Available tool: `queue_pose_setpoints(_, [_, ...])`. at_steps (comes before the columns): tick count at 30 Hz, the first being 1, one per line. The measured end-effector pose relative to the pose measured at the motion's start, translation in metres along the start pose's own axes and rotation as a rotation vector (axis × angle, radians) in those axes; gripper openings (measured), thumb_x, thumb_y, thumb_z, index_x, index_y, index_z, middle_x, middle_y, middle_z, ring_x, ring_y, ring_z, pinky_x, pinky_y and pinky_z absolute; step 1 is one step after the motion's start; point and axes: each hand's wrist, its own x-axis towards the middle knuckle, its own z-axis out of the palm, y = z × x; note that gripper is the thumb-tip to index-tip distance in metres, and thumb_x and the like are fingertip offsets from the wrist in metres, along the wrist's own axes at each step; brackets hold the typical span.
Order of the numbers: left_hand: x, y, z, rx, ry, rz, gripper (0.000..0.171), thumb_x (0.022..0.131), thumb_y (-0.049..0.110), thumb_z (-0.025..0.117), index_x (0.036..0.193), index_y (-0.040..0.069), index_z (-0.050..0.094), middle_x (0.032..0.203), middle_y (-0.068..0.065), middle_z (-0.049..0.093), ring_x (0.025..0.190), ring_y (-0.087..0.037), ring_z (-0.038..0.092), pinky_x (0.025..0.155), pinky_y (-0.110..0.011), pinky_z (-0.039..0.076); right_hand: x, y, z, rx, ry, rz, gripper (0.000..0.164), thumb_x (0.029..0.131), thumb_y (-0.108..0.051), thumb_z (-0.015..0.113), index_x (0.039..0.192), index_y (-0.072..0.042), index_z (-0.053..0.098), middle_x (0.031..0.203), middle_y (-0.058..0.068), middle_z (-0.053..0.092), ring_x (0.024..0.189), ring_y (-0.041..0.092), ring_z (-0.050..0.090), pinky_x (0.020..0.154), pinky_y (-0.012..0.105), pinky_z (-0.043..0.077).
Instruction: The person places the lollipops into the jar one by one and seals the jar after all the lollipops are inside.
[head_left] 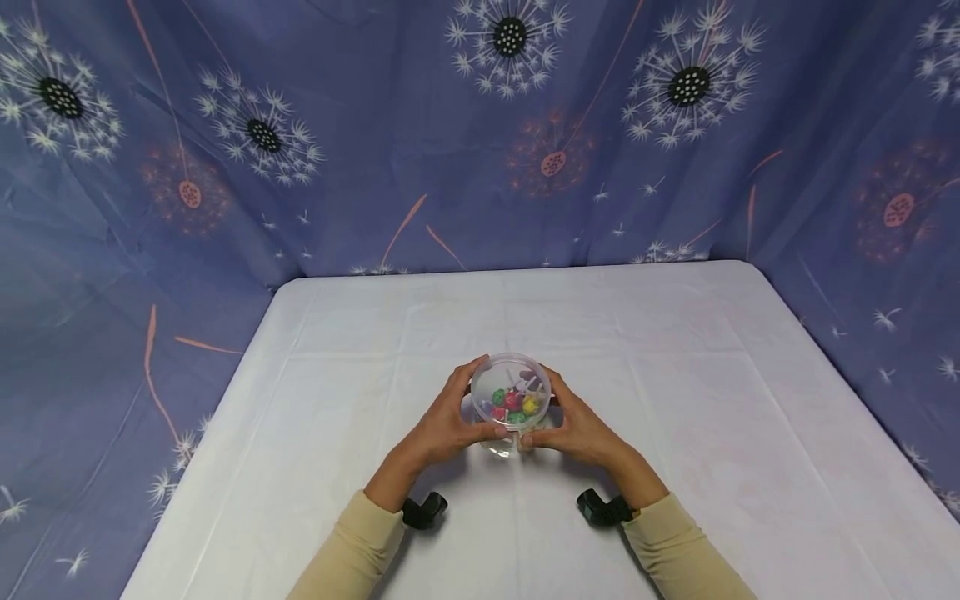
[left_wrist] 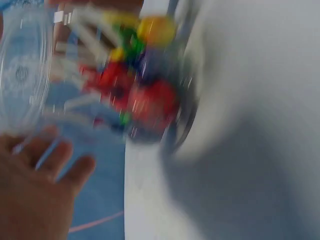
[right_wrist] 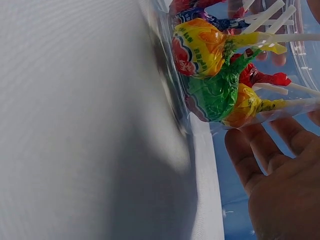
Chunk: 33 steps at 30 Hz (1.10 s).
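A clear plastic jar point(head_left: 498, 447) with a round clear lid point(head_left: 491, 377) is between both hands, near the table's middle. Wrapped lollipops point(right_wrist: 215, 95) in red, green, yellow and purple fill its lower part, their white sticks pointing toward the lid. My left hand point(head_left: 447, 421) grips the jar's left side, its thumb along the front near the rim. On the opposite side my right hand point(head_left: 581, 429) holds it the same way, fingers curving round behind. The jar's base is close over the cloth in both wrist views; the left one is blurred.
A white cloth covers the table point(head_left: 360, 350), whose rounded far edge meets a blue curtain point(head_left: 405, 125) with dandelion prints. Curtain hangs along both sides too. Black wrist cameras point(head_left: 427, 511) sit below each hand, beside the beige sleeves point(head_left: 348, 542).
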Motion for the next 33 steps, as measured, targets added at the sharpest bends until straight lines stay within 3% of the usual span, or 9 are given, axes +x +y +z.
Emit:
queue_pose_setpoints(7, [0.016,-0.007,-0.035,-0.01,-0.294,0.066,0.098,0.077,0.037,0.076,0.15,0.035,0.012,0.154,0.003,0.021,0.143,-0.031,0.024,0.114,-0.05,0.026,0.002,0.001,0.002,0.025,-0.013,0.001,0.1,0.07,-0.032,0.082,0.147,-0.036,0.019,0.141,0.005,0.043,0.119,0.035,0.049,0.098,0.058,0.039])
queue_pose_setpoints(11, [0.019,-0.007,-0.041,-0.044,-0.357,0.059,0.102,0.075,0.038,0.077,0.149,0.041,0.006,0.157,0.006,0.015,0.145,-0.025,0.019,0.115,-0.049,0.023,0.002,0.001,0.002,0.03,-0.024,0.004,0.099,0.07,-0.033,0.082,0.147,-0.035,0.019,0.142,0.004,0.042,0.12,0.034,0.049,0.099,0.057,0.038])
queue_pose_setpoints(14, [0.015,-0.005,-0.035,-0.066,-0.272,0.059,0.106,0.074,0.036,0.079,0.15,0.037,0.005,0.158,0.005,0.013,0.146,-0.021,0.017,0.116,-0.048,0.022,0.002,0.0,0.002,0.025,-0.026,0.0,0.099,0.07,-0.035,0.082,0.147,-0.035,0.019,0.141,0.004,0.043,0.12,0.033,0.049,0.099,0.057,0.038])
queue_pose_setpoints(17, [0.008,0.0,-0.019,-0.062,-0.099,0.066,0.105,0.073,0.032,0.08,0.15,0.027,0.009,0.157,0.0,0.018,0.145,-0.02,0.018,0.116,-0.048,0.022,0.002,0.0,0.001,0.02,-0.017,-0.008,0.099,0.07,-0.034,0.082,0.146,-0.036,0.019,0.139,0.006,0.045,0.119,0.034,0.05,0.098,0.058,0.038])
queue_pose_setpoints(20, [-0.001,0.005,0.001,-0.045,0.091,0.032,0.101,0.072,0.032,0.082,0.148,0.023,0.017,0.154,-0.002,0.022,0.144,-0.026,0.022,0.116,-0.049,0.023,0.001,0.001,0.0,0.018,-0.01,-0.013,0.098,0.071,-0.032,0.082,0.146,-0.036,0.019,0.137,0.006,0.047,0.118,0.034,0.051,0.097,0.058,0.039])
queue_pose_setpoints(24, [-0.01,0.009,0.024,-0.051,0.25,-0.013,0.099,0.07,0.036,0.082,0.147,0.024,0.02,0.15,-0.001,0.024,0.139,-0.032,0.028,0.112,-0.052,0.027,0.001,0.001,-0.001,0.004,0.0,-0.006,0.097,0.071,-0.033,0.082,0.146,-0.037,0.02,0.136,0.006,0.048,0.118,0.034,0.051,0.096,0.058,0.039])
queue_pose_setpoints(28, [-0.012,0.011,0.035,-0.051,0.294,-0.018,0.1,0.071,0.038,0.081,0.147,0.027,0.018,0.147,-0.002,0.027,0.13,-0.031,0.036,0.105,-0.049,0.035,0.001,0.002,0.0,0.004,0.001,-0.001,0.098,0.07,-0.034,0.082,0.146,-0.037,0.02,0.138,0.006,0.046,0.118,0.034,0.051,0.096,0.058,0.039])
queue_pose_setpoints(33, [-0.008,0.007,0.029,-0.06,0.22,-0.01,0.099,0.072,0.038,0.08,0.148,0.03,0.017,0.145,-0.004,0.03,0.127,-0.031,0.042,0.106,-0.049,0.035,0.0,0.004,-0.001,0.017,-0.007,-0.007,0.097,0.071,-0.034,0.081,0.146,-0.037,0.019,0.137,0.005,0.046,0.117,0.032,0.051,0.096,0.057,0.04])
